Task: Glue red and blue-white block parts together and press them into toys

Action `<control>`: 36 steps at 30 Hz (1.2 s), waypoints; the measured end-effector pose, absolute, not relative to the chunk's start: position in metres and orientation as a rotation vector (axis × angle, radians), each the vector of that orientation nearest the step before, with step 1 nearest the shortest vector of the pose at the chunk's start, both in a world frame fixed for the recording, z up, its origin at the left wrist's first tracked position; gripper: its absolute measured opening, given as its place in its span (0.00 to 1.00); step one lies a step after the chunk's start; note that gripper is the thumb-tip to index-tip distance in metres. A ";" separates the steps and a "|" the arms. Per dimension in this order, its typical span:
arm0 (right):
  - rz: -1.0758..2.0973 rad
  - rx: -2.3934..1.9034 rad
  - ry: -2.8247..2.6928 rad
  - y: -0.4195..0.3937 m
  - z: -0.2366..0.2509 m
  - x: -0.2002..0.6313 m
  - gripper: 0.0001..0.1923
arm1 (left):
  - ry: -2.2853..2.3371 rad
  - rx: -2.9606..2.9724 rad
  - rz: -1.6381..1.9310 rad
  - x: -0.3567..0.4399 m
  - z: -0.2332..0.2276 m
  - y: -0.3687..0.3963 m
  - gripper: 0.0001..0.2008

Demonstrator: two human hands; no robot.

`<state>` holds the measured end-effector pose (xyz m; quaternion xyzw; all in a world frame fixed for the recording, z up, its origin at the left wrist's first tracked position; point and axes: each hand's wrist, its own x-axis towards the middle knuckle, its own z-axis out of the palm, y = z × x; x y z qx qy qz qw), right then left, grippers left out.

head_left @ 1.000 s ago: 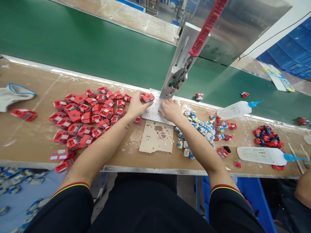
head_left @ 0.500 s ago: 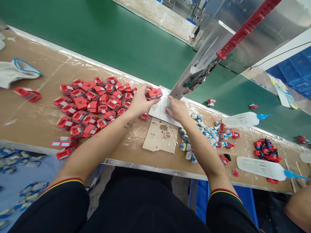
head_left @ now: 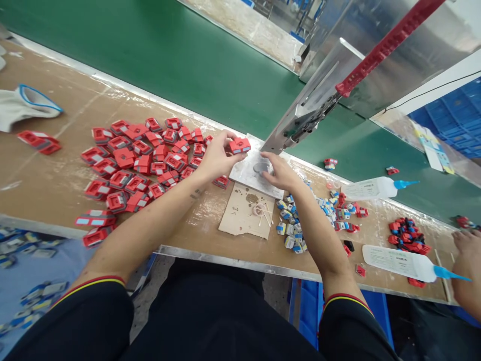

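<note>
My left hand [head_left: 221, 156] pinches a red plastic toy-car part [head_left: 239, 145] with grey and pale blue marks, over the left side of a metal plate [head_left: 244, 173]. On the plate lies a round grey disc [head_left: 260, 167]. My right hand [head_left: 280, 171] reaches over the disc with thumb and forefinger apart, and nothing shows between them. Its other fingers are partly hidden. Just behind it stands the base of a metal lever press [head_left: 278, 138] with a red handle [head_left: 387, 47].
Many red parts [head_left: 143, 164] spread to the left; blue, yellow and grey pieces [head_left: 291, 220] lie right. Stained cardboard [head_left: 240, 220] with cotton swabs sits in front. Two bottles [head_left: 370, 188] with blue nozzles, a green belt [head_left: 150, 65] and another person's hand [head_left: 466, 245] are also here.
My right hand has drawn back slightly to the right, uncovering the grey disc. My left hand keeps the red part in place. Another person's hand has come in at the right edge.
</note>
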<state>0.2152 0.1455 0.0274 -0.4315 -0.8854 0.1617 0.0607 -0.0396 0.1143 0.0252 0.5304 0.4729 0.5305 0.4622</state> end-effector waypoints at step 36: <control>0.463 -1.443 -2.698 0.151 0.020 0.219 0.31 | 1.167 1.359 1.236 -0.038 0.018 0.114 0.20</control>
